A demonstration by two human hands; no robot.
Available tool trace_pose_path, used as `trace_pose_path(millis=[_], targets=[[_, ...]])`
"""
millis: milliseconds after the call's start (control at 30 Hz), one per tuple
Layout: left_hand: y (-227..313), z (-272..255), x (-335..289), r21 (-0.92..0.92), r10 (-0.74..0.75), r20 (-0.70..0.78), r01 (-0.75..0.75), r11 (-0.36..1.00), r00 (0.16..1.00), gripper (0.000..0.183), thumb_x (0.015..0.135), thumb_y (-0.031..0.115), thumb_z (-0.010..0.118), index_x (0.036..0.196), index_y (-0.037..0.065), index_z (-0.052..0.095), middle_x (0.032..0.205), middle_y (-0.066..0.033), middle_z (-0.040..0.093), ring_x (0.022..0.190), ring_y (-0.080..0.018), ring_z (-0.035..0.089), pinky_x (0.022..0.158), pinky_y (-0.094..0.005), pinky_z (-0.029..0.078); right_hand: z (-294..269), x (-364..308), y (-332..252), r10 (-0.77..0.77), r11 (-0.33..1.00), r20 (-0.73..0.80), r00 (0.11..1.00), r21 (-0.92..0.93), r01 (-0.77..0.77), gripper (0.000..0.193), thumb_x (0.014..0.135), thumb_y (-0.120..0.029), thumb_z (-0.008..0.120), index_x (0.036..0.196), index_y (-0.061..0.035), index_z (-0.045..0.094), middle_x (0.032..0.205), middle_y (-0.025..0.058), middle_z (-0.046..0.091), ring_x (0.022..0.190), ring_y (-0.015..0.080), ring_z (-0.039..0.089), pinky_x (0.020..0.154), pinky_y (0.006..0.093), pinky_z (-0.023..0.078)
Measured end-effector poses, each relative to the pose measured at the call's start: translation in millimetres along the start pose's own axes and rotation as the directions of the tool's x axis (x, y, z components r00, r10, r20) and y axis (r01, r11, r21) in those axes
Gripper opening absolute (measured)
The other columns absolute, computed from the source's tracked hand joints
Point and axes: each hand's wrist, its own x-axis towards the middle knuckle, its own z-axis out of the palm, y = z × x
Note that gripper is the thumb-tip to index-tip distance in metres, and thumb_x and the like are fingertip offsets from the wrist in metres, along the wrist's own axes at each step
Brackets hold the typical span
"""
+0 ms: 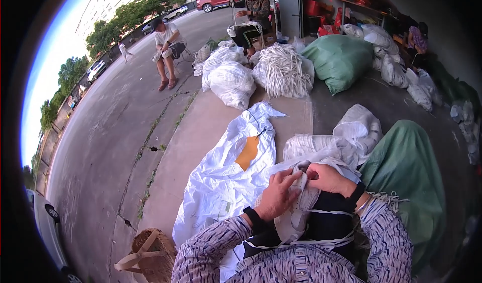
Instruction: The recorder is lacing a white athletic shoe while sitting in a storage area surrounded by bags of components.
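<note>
A pale pinkish-white shoe upper [303, 207] with a row of eyelets stands in my lap. My left hand [277, 195] grips its left side, the fingers closed near the eyelets. At its top edge my right hand [329, 179] is closed in a pinch on the upper; whether a lace end is between the fingertips is too small to tell. White laces [329, 212] lie across my dark lap. Just beyond my hands is a heap of white cloth-like pieces [351, 132], partly in a thin bag.
A white woven sack [216, 182] with an orange patch lies left of my lap. A green sack [409, 177] stands at my right, a wicker basket [150, 258] at lower left. Farther off are stuffed bags [231, 84], a bundle of laces [284, 72], another green sack [339, 62] and seated people.
</note>
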Motion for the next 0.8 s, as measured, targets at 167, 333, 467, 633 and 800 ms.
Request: trace_pose_path(millis=[167, 333, 467, 633, 800], targets=[[2.8, -0.5, -0.1, 0.058, -0.021, -0.010, 0.022, 0.998, 1.000, 0.051, 0.081, 0.017, 0.063, 0.130, 0.019, 0.045, 0.126, -0.0173, 0.042, 0.115, -0.0375, 0.041, 0.090, -0.0445, 0.045, 20.2, 8.8, -2.9, 0.071, 0.935, -0.144, 0.987, -0.335, -0.117, 0.030, 0.078, -0.025, 0.065, 0.092, -0.0006, 0.054, 0.086, 0.0150, 0.063, 0.083, 0.0289, 0.062, 0.073, 0.0371, 0.048], [-1.4, 2.9, -8.5, 0.024, -0.057, -0.005, 0.057, 0.998, 0.998, 0.053, 0.081, 0.021, 0.064, 0.132, 0.023, 0.047, 0.126, -0.0132, 0.044, 0.114, -0.0339, 0.043, 0.091, -0.0424, 0.042, 7.9, 1.4, 6.3, 0.043, 0.992, 0.010, 0.999, -0.121, -0.042, 0.033, 0.080, -0.028, 0.066, 0.094, -0.0007, 0.054, 0.085, 0.0139, 0.063, 0.080, 0.0254, 0.061, 0.070, 0.0355, 0.048], [-5.4, 3.5, -9.4, -0.098, -0.055, 0.024, 0.057, 0.994, 0.998, 0.050, 0.083, 0.026, 0.063, 0.131, 0.023, 0.048, 0.127, -0.0125, 0.044, 0.116, -0.0316, 0.041, 0.096, -0.0404, 0.038, 6.6, -7.5, -4.5, 0.134, 0.990, 0.059, 0.989, 0.034, -0.136, 0.033, 0.079, -0.028, 0.069, 0.091, -0.0006, 0.055, 0.083, 0.0115, 0.063, 0.075, 0.0191, 0.060, 0.067, 0.0318, 0.048], [-7.2, -3.8, -6.5, -0.038, -0.031, 0.003, 0.032, 0.999, 1.000, 0.051, 0.081, 0.025, 0.065, 0.130, 0.020, 0.050, 0.125, -0.0148, 0.045, 0.116, -0.0339, 0.042, 0.095, -0.0423, 0.040, 11.0, 5.6, -4.7, 0.085, 0.989, 0.017, 0.996, -0.127, -0.082, 0.035, 0.074, -0.031, 0.068, 0.087, -0.0011, 0.055, 0.080, 0.0130, 0.063, 0.074, 0.0217, 0.061, 0.065, 0.0328, 0.048], [-4.8, 0.1, 7.7, 0.008, 0.011, -0.005, -0.011, 1.000, 1.000, 0.054, 0.080, 0.022, 0.066, 0.131, 0.017, 0.048, 0.125, -0.0160, 0.044, 0.117, -0.0343, 0.043, 0.095, -0.0423, 0.040, 8.7, 6.3, -10.5, 0.040, 0.958, -0.162, 0.986, -0.274, -0.084, 0.026, 0.077, -0.021, 0.062, 0.090, -0.0009, 0.054, 0.081, 0.0163, 0.062, 0.075, 0.0306, 0.061, 0.067, 0.0387, 0.048]])
